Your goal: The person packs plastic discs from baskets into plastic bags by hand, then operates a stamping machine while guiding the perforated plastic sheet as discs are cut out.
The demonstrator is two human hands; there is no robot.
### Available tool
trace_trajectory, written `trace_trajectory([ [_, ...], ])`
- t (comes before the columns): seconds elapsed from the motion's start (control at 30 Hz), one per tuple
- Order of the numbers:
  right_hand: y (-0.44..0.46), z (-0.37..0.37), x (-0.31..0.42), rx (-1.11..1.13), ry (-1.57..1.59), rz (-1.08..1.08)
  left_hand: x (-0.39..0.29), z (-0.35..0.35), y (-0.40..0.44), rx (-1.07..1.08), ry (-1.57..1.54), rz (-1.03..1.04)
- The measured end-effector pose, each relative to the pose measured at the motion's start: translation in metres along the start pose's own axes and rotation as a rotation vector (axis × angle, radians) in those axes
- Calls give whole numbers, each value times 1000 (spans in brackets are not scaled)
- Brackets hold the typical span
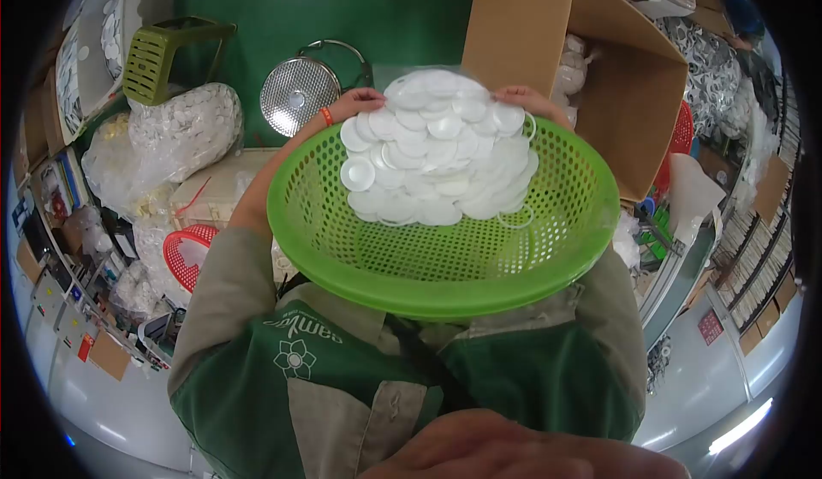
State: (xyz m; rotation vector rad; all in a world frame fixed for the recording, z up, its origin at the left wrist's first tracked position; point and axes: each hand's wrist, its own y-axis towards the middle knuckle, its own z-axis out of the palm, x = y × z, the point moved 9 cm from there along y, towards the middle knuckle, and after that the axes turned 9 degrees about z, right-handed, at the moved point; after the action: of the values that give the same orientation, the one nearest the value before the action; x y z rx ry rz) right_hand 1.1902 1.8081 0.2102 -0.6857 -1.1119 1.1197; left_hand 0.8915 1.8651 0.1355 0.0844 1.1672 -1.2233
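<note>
A green perforated plastic basket (445, 295) is in front of my body and holds a heap of flat white plastic discs (437, 149). The heap reaches over the basket's far side, where an edge of clear plastic bag (383, 75) shows behind it. At the heap's far left corner, my left hand (361, 101) has its fingers closed on the bag's edge. My right hand (533, 102) pinches at the far right corner, with its grip partly hidden by the discs. Two thin white rings (516, 217) lie among the discs near the right side.
An open cardboard box (522, 25) with wrapped bundles stands at the far right. A round metal-topped stool (300, 94) and a green plastic stool (154, 64) are on the green floor. Bags of white parts (193, 124) and a red basket (184, 261) sit at left.
</note>
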Motion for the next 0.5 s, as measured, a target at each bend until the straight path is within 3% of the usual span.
trace_trajectory([
  [0.1,-6,-1,0,4,183,30,-31,5,5,20,-47,26],
  [0.23,-5,2,9,30,18,-27,-28,6,5,-5,-114,-9],
  [0.5,-1,-5,-4,20,146,46,-30,1,10,-9,-65,-3],
])
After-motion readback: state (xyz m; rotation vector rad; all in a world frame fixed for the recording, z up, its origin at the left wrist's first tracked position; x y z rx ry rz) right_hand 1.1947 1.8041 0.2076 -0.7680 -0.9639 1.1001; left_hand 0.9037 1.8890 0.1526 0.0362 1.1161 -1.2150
